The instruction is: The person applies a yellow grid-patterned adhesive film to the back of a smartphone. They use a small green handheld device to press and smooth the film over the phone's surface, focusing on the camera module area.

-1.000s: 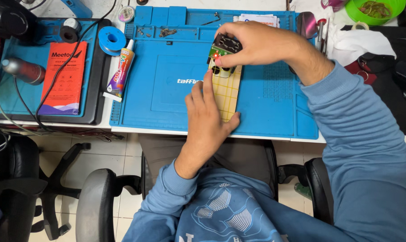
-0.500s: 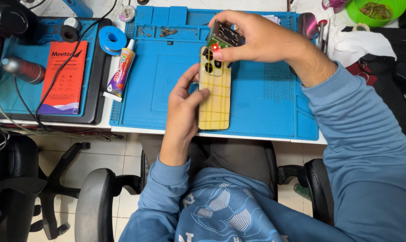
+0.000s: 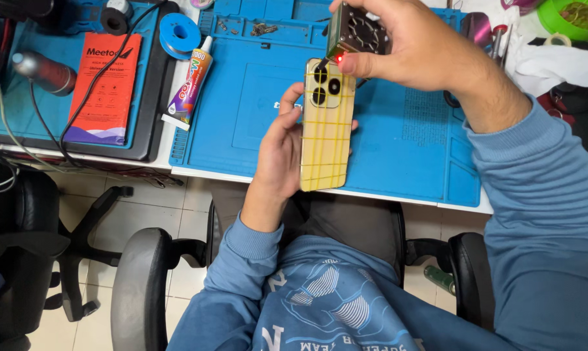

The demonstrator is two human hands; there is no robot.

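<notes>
Workshop seating fills the near field: a black office chair (image 3: 141, 286) carries the person, who wears a blue sweatshirt (image 3: 333, 299), in front of a white table (image 3: 144, 162).

Above the table's near edge, the left hand (image 3: 278, 153) holds a gold smartphone (image 3: 326, 123) back side up, camera cluster pointing away from the body. The fingers wrap the phone's left edge and the thumb rests near its upper left corner. Keep this grip firm and the phone level, so that the back cover does not flex or slip.

Over the phone's camera end, the right hand (image 3: 417, 49) grips a small dark fan-fronted tool (image 3: 357, 34) with a red indicator lit; its fingers are closed around the body. Judged from the pose, the tool works on the upper end of the cover. Hold it steady and just off the surface, and avoid dwelling on the lenses.

Beneath both hands lies a blue repair mat (image 3: 404, 143). Left of it rest an adhesive tube (image 3: 190, 84), a blue solder spool (image 3: 179, 31) and an orange packet (image 3: 105, 88).
</notes>
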